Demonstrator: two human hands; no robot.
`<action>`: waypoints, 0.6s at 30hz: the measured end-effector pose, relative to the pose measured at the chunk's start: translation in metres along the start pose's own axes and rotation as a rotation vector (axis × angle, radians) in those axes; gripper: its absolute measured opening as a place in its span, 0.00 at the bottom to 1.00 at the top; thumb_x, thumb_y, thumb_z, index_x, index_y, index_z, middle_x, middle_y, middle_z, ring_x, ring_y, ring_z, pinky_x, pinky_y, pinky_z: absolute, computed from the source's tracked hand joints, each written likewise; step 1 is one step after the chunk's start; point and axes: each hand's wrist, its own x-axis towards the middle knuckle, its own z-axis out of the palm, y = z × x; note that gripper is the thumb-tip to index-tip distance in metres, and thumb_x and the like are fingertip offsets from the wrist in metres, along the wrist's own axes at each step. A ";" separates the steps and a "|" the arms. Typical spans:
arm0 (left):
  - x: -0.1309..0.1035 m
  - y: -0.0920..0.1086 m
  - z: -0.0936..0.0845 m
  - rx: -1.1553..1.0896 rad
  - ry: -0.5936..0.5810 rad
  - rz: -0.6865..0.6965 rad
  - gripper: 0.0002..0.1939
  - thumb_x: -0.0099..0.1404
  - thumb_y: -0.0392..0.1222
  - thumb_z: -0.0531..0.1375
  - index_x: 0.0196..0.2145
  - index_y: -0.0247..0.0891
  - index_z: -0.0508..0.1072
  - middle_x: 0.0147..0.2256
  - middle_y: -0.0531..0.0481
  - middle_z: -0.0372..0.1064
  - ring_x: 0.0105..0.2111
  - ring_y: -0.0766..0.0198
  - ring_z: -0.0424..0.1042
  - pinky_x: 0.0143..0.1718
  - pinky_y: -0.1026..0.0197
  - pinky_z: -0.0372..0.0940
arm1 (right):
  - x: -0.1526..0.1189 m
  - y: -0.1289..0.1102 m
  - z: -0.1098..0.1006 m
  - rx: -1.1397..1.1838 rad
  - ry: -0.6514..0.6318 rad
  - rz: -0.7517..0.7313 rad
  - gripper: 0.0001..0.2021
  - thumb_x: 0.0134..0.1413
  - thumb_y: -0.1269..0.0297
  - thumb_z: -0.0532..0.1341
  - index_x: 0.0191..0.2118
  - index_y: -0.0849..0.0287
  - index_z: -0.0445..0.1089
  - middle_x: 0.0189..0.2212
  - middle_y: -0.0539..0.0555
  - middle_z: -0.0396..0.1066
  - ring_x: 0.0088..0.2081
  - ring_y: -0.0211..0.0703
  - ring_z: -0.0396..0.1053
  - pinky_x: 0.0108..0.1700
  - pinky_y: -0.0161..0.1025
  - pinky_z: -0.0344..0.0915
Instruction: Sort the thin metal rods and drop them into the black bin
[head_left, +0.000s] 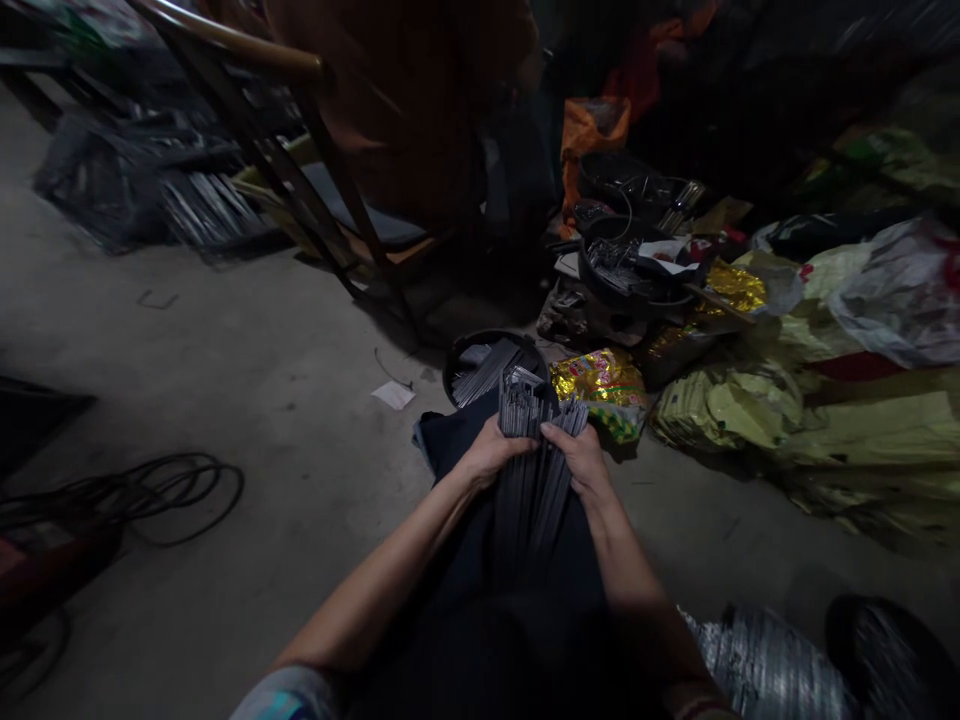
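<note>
Both hands grip bundles of thin grey metal rods [517, 490] over my dark-clothed lap. My left hand [491, 450] is wrapped round the left bundle, its thumb lying across the front. Round the right bundle [551, 490], my right hand [581, 455] is closed, with its thumb pointing inward. The two bundles lean close together, and their tops stick up above my hands. Some rod tops in the left bundle look bent or looped. Just beyond them, a round black tub [450, 365] holds more grey rods [487, 372].
A gold snack-type packet [600, 380] lies right of the tub. Black pans [622, 285] with metal pieces stand behind it. Yellowish sacks [825, 430] spread right. A chair [330, 190] with a seated person [405, 100] is ahead; coiled cable [187, 490] lies left, wire bundles [780, 665] lower right.
</note>
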 end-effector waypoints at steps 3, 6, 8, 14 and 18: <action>0.002 0.000 -0.002 0.016 -0.006 -0.017 0.22 0.40 0.32 0.70 0.36 0.33 0.74 0.30 0.52 0.74 0.29 0.62 0.72 0.37 0.60 0.67 | -0.001 -0.001 0.000 0.046 -0.019 0.018 0.12 0.39 0.58 0.71 0.28 0.58 0.73 0.25 0.49 0.73 0.28 0.41 0.68 0.35 0.38 0.65; 0.005 0.000 -0.003 0.010 -0.037 -0.012 0.22 0.40 0.32 0.70 0.36 0.33 0.74 0.31 0.51 0.75 0.30 0.62 0.72 0.37 0.59 0.67 | 0.001 0.000 0.003 0.044 -0.001 0.006 0.12 0.40 0.58 0.71 0.26 0.58 0.71 0.18 0.46 0.67 0.22 0.36 0.62 0.29 0.35 0.61; 0.007 -0.002 -0.004 0.008 -0.052 -0.002 0.22 0.40 0.32 0.70 0.36 0.33 0.74 0.32 0.50 0.76 0.30 0.62 0.72 0.38 0.59 0.67 | 0.003 0.003 0.005 0.039 0.002 0.012 0.13 0.39 0.57 0.72 0.29 0.59 0.72 0.20 0.46 0.68 0.21 0.34 0.61 0.27 0.34 0.60; 0.011 -0.008 -0.005 0.013 -0.036 -0.017 0.23 0.40 0.33 0.72 0.37 0.32 0.74 0.32 0.50 0.75 0.31 0.62 0.72 0.38 0.59 0.66 | 0.010 0.011 0.007 0.026 -0.002 0.053 0.13 0.38 0.59 0.72 0.30 0.60 0.74 0.25 0.48 0.73 0.26 0.38 0.67 0.31 0.35 0.63; 0.010 -0.008 -0.006 -0.014 -0.047 -0.036 0.25 0.39 0.34 0.73 0.37 0.32 0.74 0.33 0.50 0.75 0.31 0.62 0.72 0.40 0.59 0.67 | 0.009 0.012 0.005 0.116 -0.027 0.058 0.16 0.39 0.60 0.72 0.37 0.58 0.76 0.36 0.52 0.77 0.37 0.45 0.73 0.43 0.41 0.68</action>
